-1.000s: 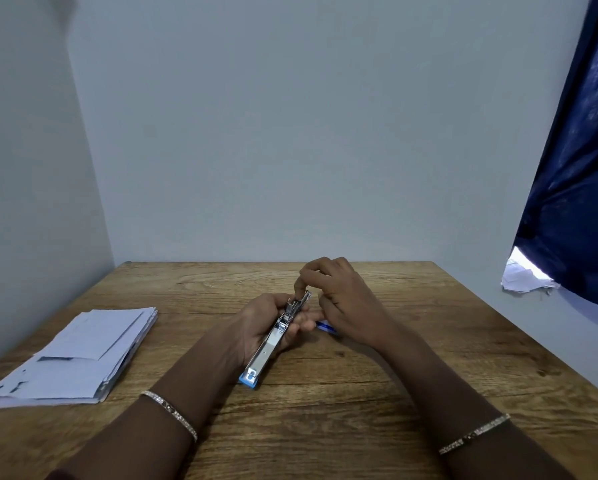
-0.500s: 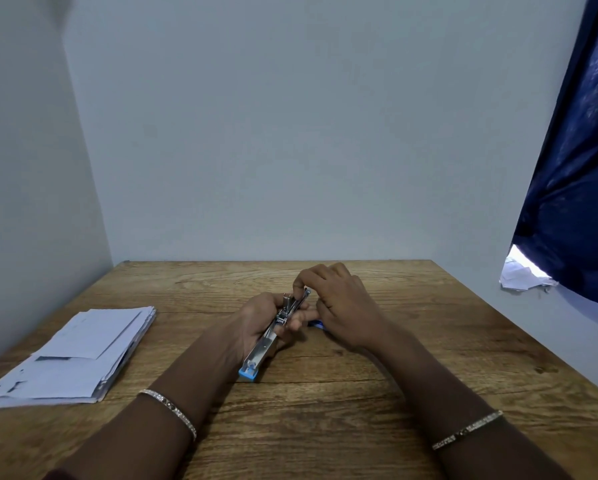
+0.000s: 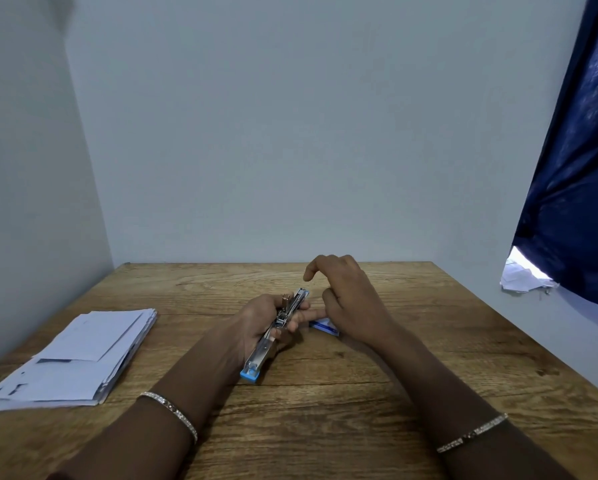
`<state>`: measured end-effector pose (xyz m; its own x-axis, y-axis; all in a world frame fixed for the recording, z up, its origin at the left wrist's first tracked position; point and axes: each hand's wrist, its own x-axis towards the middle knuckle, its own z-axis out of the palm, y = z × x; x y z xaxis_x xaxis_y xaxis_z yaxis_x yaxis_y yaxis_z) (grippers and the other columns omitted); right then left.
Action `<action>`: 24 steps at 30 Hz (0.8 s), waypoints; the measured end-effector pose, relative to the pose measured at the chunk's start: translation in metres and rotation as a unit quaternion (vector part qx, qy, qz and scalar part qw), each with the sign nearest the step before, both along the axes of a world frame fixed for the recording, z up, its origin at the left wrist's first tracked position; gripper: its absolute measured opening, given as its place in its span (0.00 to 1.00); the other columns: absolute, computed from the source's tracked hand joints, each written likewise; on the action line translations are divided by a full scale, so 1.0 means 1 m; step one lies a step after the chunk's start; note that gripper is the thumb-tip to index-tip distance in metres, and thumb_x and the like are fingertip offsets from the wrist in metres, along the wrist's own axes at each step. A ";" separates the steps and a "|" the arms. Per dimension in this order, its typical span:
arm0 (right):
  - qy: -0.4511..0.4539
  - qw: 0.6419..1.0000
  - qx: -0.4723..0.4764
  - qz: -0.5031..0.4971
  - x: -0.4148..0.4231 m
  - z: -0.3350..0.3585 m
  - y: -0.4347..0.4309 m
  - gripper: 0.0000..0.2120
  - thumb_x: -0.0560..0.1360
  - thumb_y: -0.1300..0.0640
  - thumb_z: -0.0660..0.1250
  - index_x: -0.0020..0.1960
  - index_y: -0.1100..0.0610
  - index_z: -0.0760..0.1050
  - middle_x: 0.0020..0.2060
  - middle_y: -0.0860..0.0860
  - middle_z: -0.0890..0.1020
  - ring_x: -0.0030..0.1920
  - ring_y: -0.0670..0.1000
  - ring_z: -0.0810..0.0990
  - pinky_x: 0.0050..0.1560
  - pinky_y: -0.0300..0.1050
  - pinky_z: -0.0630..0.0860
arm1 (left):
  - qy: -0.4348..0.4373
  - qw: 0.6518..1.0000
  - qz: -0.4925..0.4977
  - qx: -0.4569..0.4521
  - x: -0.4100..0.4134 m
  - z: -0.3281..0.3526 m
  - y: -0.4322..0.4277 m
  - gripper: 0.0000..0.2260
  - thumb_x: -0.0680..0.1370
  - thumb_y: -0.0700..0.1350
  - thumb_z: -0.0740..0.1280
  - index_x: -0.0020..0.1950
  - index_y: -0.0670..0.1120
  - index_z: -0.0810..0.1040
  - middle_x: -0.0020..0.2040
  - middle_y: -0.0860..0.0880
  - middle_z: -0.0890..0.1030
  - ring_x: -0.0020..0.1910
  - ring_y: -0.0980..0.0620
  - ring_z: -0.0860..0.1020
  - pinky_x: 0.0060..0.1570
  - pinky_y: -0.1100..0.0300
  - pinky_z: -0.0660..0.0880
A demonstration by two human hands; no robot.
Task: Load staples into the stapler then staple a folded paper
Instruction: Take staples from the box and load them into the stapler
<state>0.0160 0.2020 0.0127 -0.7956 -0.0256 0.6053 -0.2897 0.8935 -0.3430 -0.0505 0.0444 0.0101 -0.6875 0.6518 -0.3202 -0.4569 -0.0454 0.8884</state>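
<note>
A long metal stapler point(image 3: 273, 336) with a blue end cap lies along my left hand point(image 3: 261, 322), which grips it around the middle; its blue end rests near the table. Its top is opened out, showing the metal channel. My right hand point(image 3: 351, 301) hovers just right of the stapler's far tip, fingers loosely curled and spread, holding nothing that I can see. A small blue-and-white staple box point(image 3: 325, 326) lies on the table, partly hidden under my right hand. A stack of folded white papers point(image 3: 79, 358) sits at the left of the wooden table point(image 3: 325, 410).
Grey walls close off the table at the back and left. A dark blue curtain point(image 3: 574, 168) hangs at the right, with crumpled white paper point(image 3: 522, 277) under its lower edge. Both wrists wear thin bracelets.
My right hand has lifted off the stapler's far tip and moved up and to the right. The stapler stays in my left hand.
</note>
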 end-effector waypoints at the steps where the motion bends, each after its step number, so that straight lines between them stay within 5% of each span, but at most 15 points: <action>1: 0.012 1.000 -0.023 0.010 0.001 0.002 -0.001 0.18 0.71 0.69 0.60 0.55 0.52 0.75 0.50 0.44 0.78 0.55 0.49 0.70 0.54 0.51 0.71 | 0.002 1.000 0.005 0.000 -0.001 -0.002 0.001 0.15 0.85 0.41 0.49 0.50 0.38 0.73 0.43 0.35 0.75 0.12 0.56 0.69 0.09 0.69 0.60; 3: 0.022 0.996 -0.074 0.040 0.003 0.006 -0.006 0.11 0.73 0.62 0.65 0.52 0.51 0.77 0.49 0.43 0.81 0.55 0.47 0.73 0.51 0.43 0.69 | -0.008 1.000 0.023 0.007 -0.004 -0.004 0.002 0.15 0.85 0.42 0.51 0.48 0.37 0.73 0.28 0.35 0.81 0.12 0.55 0.69 0.09 0.69 0.60; 5: 0.013 0.993 -0.091 0.069 0.004 0.009 -0.012 0.06 0.72 0.52 0.70 0.49 0.49 0.79 0.46 0.41 0.82 0.53 0.46 0.75 0.46 0.39 0.66 | -0.026 0.998 0.047 0.020 -0.006 -0.005 0.002 0.14 0.84 0.41 0.54 0.44 0.38 0.73 0.23 0.44 0.74 0.13 0.54 0.70 0.10 0.70 0.60; 8: 0.009 0.994 -0.064 0.084 0.004 0.008 -0.018 0.10 0.70 0.45 0.76 0.46 0.48 0.81 0.41 0.40 0.83 0.48 0.45 0.77 0.44 0.39 0.67 | -0.037 0.997 0.055 0.034 -0.007 -0.006 0.003 0.11 0.83 0.40 0.54 0.45 0.39 0.73 0.25 0.46 0.72 0.14 0.53 0.70 0.11 0.71 0.61; 12: 0.010 0.993 -0.082 0.079 0.001 0.007 -0.016 0.07 0.70 0.50 0.78 0.43 0.51 0.83 0.39 0.45 0.86 0.42 0.45 0.79 0.42 0.37 0.69 | -0.039 0.997 0.052 0.043 -0.008 -0.008 0.005 0.13 0.85 0.44 0.55 0.50 0.39 0.75 0.25 0.48 0.71 0.15 0.53 0.70 0.12 0.70 0.62; 15: 0.013 0.994 -0.095 0.049 0.000 0.002 -0.017 0.05 0.71 0.51 0.77 0.44 0.51 0.84 0.37 0.44 0.85 0.41 0.45 0.80 0.41 0.42 0.74 | -0.038 0.997 0.053 0.045 -0.008 -0.009 0.007 0.13 0.85 0.45 0.55 0.56 0.39 0.75 0.31 0.47 0.74 0.16 0.53 0.71 0.13 0.69 0.64; 20: 0.018 0.987 -0.158 -0.036 -0.003 -0.003 -0.014 0.05 0.72 0.57 0.75 0.47 0.49 0.82 0.38 0.44 0.83 0.39 0.48 0.81 0.43 0.49 0.80 | -0.033 0.998 0.042 0.042 -0.005 -0.007 0.007 0.14 0.85 0.48 0.54 0.49 0.41 0.73 0.37 0.43 0.84 0.16 0.52 0.71 0.13 0.69 0.64; 24: 0.039 0.979 -0.182 -0.082 -0.003 -0.002 -0.008 0.04 0.74 0.57 0.73 0.42 0.49 0.82 0.36 0.43 0.82 0.39 0.48 0.80 0.43 0.47 0.79 | -0.040 0.997 0.034 0.051 -0.005 -0.006 0.004 0.10 0.85 0.47 0.54 0.54 0.42 0.69 0.46 0.40 0.87 0.16 0.52 0.71 0.13 0.69 0.65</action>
